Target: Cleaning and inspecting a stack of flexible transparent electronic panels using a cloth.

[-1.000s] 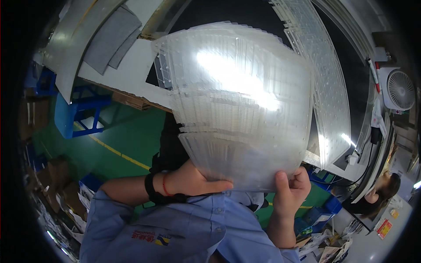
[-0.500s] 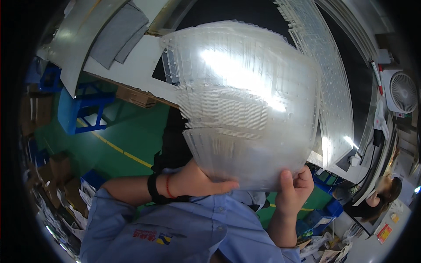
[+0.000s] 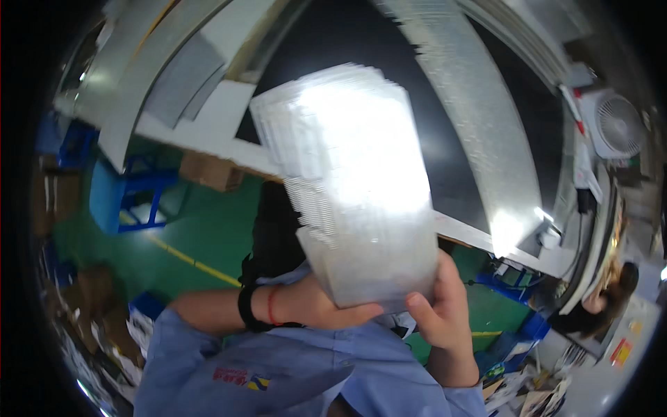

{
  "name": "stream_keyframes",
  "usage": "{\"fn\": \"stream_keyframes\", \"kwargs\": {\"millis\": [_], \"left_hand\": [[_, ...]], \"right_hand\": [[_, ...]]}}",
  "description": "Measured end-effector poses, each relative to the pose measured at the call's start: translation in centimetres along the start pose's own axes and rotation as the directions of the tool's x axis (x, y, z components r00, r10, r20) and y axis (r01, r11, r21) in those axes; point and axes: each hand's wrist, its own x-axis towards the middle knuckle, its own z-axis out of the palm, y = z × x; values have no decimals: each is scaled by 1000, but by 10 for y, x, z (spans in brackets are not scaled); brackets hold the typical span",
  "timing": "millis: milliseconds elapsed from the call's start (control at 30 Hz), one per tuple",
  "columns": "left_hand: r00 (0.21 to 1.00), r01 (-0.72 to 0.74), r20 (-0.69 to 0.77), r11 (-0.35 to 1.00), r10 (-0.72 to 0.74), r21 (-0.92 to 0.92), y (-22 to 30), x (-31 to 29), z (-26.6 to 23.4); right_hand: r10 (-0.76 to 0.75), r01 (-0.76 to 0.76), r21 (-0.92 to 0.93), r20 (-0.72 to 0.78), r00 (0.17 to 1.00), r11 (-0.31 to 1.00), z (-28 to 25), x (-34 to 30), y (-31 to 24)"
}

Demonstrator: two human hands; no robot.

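Both my hands grip the near end of a stack of clear plastic sheets [image 3: 361,201]. My left hand [image 3: 323,306] is closed on the stack's lower left corner, thumb on top and fingers hidden beneath. At the lower right edge my right hand [image 3: 445,306] holds the same stack, its thumb by the near edge. The sheets reach away from me over the table's front edge, slightly uneven along the left side and top. Strong glare whitens their middle. A second, long row of clear sheets [image 3: 479,132] lies on the black table surface [image 3: 445,160] to the right.
Grey cloths [image 3: 184,80] lie on the white tabletop at the left. Beyond the right side stands a small white fan [image 3: 615,125]. A blue stool [image 3: 132,194] and cardboard boxes [image 3: 208,170] are on the green floor. Another person [image 3: 590,313] is at the far right.
The stack looked broad and fanned out before; now it appears narrower and more gathered. My right hand has shifted left, toward my left hand, which still holds the corner.
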Motion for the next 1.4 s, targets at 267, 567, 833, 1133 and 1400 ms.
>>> {"fn": "stream_keyframes", "kwargs": {"millis": [267,567,833,1133,1400], "left_hand": [[951,17,308,995,13,-95,-5,-2,2],[955,38,295,999,-30,-21,11,18,-3],[955,138,262,990,-141,30,14,34,16],[966,196,153,975,-210,102,14,43,21],[951,230,186,967,-248,113,15,60,28]], "right_hand": [[-248,310,-373,206,947,875,-49,-38,-55],[-661,-268,-827,-557,503,494,-269,-184,-122],[29,-86,-28,-805,593,996,-581,-124,-2],[402,-519,-57,-563,722,853,-578,-99,33],[290,-643,-290,-711,640,709,-559,-94,24]]}}
